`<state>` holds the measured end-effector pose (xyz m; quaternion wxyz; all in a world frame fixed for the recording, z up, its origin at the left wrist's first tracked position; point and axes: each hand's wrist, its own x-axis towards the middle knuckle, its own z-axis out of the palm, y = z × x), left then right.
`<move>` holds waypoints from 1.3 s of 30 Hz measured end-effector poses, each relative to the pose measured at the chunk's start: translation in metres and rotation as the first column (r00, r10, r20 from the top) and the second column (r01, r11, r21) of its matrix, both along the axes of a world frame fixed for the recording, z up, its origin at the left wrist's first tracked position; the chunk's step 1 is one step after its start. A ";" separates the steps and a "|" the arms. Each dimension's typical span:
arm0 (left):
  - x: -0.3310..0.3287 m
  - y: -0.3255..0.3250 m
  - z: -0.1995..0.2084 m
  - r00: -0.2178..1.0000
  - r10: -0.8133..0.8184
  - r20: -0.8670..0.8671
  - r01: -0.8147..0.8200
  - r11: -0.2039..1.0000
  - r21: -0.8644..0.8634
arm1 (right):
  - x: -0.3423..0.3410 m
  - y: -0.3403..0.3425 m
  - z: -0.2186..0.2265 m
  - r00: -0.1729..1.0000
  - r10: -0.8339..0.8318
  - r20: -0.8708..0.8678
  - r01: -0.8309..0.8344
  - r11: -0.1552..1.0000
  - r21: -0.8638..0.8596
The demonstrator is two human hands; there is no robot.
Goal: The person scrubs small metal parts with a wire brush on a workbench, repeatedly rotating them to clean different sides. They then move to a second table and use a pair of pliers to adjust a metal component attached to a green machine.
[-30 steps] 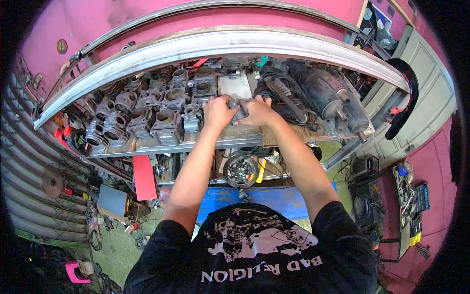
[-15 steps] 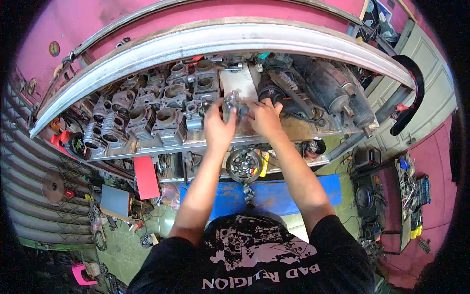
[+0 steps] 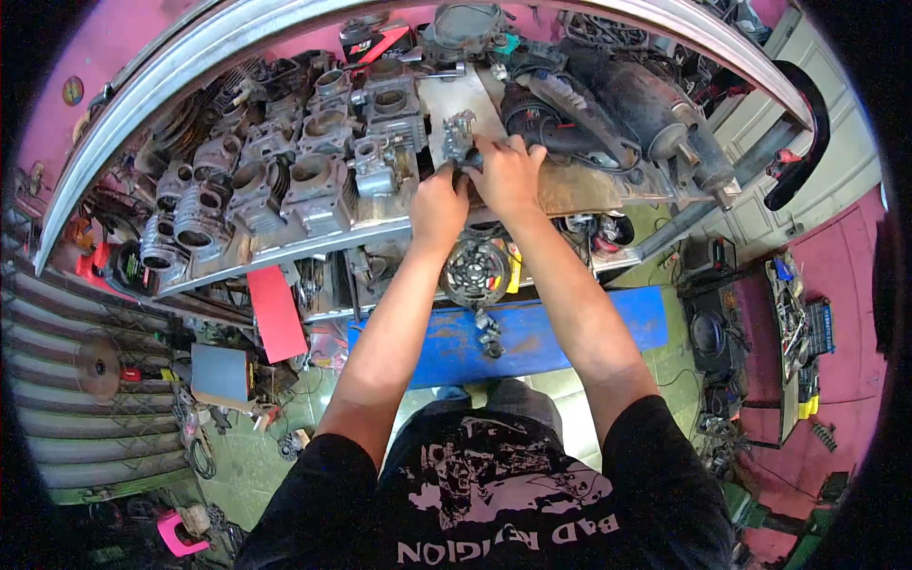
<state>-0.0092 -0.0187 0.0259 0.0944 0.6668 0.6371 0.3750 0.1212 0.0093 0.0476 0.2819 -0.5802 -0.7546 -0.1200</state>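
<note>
A small silver carburetor [image 3: 459, 135] sits over a pale flat sheet on the metal shelf, with a dark round end toward me. My right hand [image 3: 510, 178] is closed about that end from the right, thumb and fingers bent on it. From the left, my left hand [image 3: 440, 207] pinches at the same near end. The tips of its fingers are partly hidden. Another silver carburetor [image 3: 380, 169] stands just left of the hands, beside finned engine cylinders [image 3: 316, 193].
Black exhaust mufflers [image 3: 651, 123] and a dark hose-like part [image 3: 537, 119] fill the shelf's right side. A white rail [image 3: 171, 71] arches across the far side. Below are a round metal disc [image 3: 475, 273] and a blue bench [image 3: 560, 332].
The shelf appears higher in view. My left hand has shifted from the carburetor's left side to its near end, and its fingers have curled in. The right hand stays at that end.
</note>
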 end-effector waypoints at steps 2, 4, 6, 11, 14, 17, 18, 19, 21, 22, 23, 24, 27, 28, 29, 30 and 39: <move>-0.002 -0.013 -0.010 0.995 -0.081 0.066 0.073 0.991 0.114 | -0.001 0.003 0.000 0.997 -0.052 0.051 0.055 0.997 -0.052; -0.002 -0.016 -0.029 0.990 -0.112 0.088 0.093 0.976 0.196 | 0.003 0.011 -0.012 0.997 -0.069 0.032 0.070 0.996 -0.049; -0.002 -0.022 -0.024 0.987 -0.091 0.130 0.081 0.993 0.084 | 0.005 0.007 -0.016 0.990 -0.042 -0.136 0.036 0.998 -0.050; -0.008 -0.027 -0.012 0.981 -0.064 0.181 0.053 0.996 0.066 | -0.012 -0.009 -0.019 0.846 -0.119 -0.519 0.023 0.982 -0.187; 0.002 -0.030 0.004 0.957 -0.075 0.281 0.078 0.997 0.003 | -0.012 -0.012 -0.027 0.723 -0.244 -0.646 0.049 0.951 -0.304; 0.005 -0.022 -0.002 0.946 -0.088 0.313 0.072 0.996 0.061 | -0.007 -0.013 -0.027 0.690 -0.277 -0.669 0.027 0.933 -0.358; 0.005 -0.018 -0.006 0.944 -0.087 0.319 0.064 0.995 0.080 | -0.004 -0.014 -0.027 0.680 -0.273 -0.680 0.002 0.929 -0.370; 0.004 -0.016 -0.010 0.942 -0.087 0.324 0.058 0.993 0.098 | 0.001 -0.018 -0.028 0.708 -0.257 -0.658 -0.017 0.925 -0.380; 0.000 -0.013 -0.015 0.925 -0.051 0.377 0.045 0.999 0.024 | 0.010 -0.031 -0.025 0.759 -0.221 -0.612 -0.057 0.914 -0.401; -0.003 -0.012 -0.018 0.915 -0.031 0.402 0.039 0.999 -0.014 | 0.016 -0.036 -0.027 0.737 -0.188 -0.649 -0.041 0.946 -0.321; -0.004 -0.012 -0.017 0.933 -0.030 0.360 0.030 1.000 0.006 | 0.024 -0.040 -0.026 0.717 -0.153 -0.680 -0.016 0.972 -0.235; -0.007 -0.012 -0.018 0.948 -0.022 0.316 0.015 1.000 0.023 | 0.026 -0.049 -0.021 0.697 -0.113 -0.708 0.006 0.988 -0.152; -0.007 -0.014 -0.019 0.963 0.009 0.268 -0.055 0.985 0.165 | 0.028 -0.060 0.002 0.905 0.039 -0.425 -0.032 0.999 0.022; -0.006 -0.015 -0.019 0.964 0.022 0.267 -0.084 0.971 0.223 | 0.029 -0.060 0.010 0.940 0.123 -0.318 -0.109 0.992 0.062; -0.004 -0.017 -0.014 0.958 0.013 0.285 -0.090 0.961 0.260 | 0.027 -0.061 0.021 0.976 0.099 -0.194 -0.110 0.993 -0.046; -0.003 -0.019 -0.012 0.981 0.038 0.189 -0.082 0.968 0.235 | 0.026 -0.056 0.019 0.987 0.110 -0.114 -0.117 0.992 -0.053; 0.000 -0.012 -0.019 0.978 0.207 -0.015 -0.207 0.977 0.043 | 0.016 -0.005 0.009 0.966 0.114 0.231 -0.089 0.989 -0.119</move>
